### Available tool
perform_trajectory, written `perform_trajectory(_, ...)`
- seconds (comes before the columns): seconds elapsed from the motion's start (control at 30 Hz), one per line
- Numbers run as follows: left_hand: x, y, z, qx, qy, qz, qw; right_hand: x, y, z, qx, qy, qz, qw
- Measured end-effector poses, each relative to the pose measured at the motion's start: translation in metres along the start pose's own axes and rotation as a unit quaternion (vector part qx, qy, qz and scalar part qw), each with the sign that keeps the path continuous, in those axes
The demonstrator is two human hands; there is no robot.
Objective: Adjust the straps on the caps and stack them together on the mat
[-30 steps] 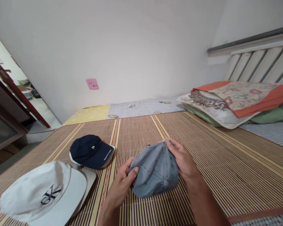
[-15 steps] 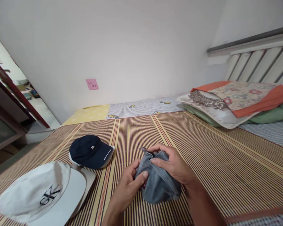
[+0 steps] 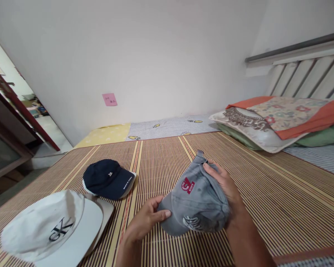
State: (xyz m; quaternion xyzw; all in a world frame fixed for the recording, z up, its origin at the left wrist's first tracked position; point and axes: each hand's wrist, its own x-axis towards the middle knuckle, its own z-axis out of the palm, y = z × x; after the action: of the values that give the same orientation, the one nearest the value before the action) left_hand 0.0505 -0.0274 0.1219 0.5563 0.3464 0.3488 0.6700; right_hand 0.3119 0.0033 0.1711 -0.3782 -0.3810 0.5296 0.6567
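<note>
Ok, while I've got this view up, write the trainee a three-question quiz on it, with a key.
1. Which part of the grey cap does the left hand hold?
2. True or false: the navy cap lies closer to the wall than the white cap does.
3. The note on the wall is: A) green, B) pink, C) blue.

Key:
1. The brim.
2. True.
3. B.

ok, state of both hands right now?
Left hand: closed, holding the brim of the gray cap, thumb on top.
Right hand: closed, holding the same cap by its rear edge, near the strap.
</note>
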Motion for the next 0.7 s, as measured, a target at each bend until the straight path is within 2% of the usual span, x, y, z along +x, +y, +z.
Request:
perform_trajectory(0.17,0.000,0.000,0.002,-0.019,-0.050,-0.026,0.998,-0.001,-0.005,-0.003,0.016,0.067,-0.001,0.998)
perform_trajectory(0.23,0.000,0.002,0.003,-0.009,-0.045,-0.017,0.999,-0.003,-0.007,-0.004,0.007,0.071,-0.007,0.997)
perform_trajectory(0.33,0.001,0.004,0.001,0.038,0.019,0.019,0.999,-0.006,-0.007,-0.005,-0.030,0.055,-0.049,0.997)
perform_trajectory(0.47,-0.002,0.002,-0.014,0.082,0.131,0.058,0.986,-0.010,-0.003,-0.001,-0.042,-0.006,-0.080,0.996)
perform_trajectory(0.63,-0.010,-0.002,-0.033,0.008,0.257,0.104,0.961,-0.014,-0.002,0.011,-0.026,-0.134,-0.075,0.988)
perform_trajectory(0.7,-0.012,-0.001,-0.039,-0.060,0.312,0.136,0.938,-0.013,-0.001,0.015,-0.007,-0.156,-0.094,0.983)
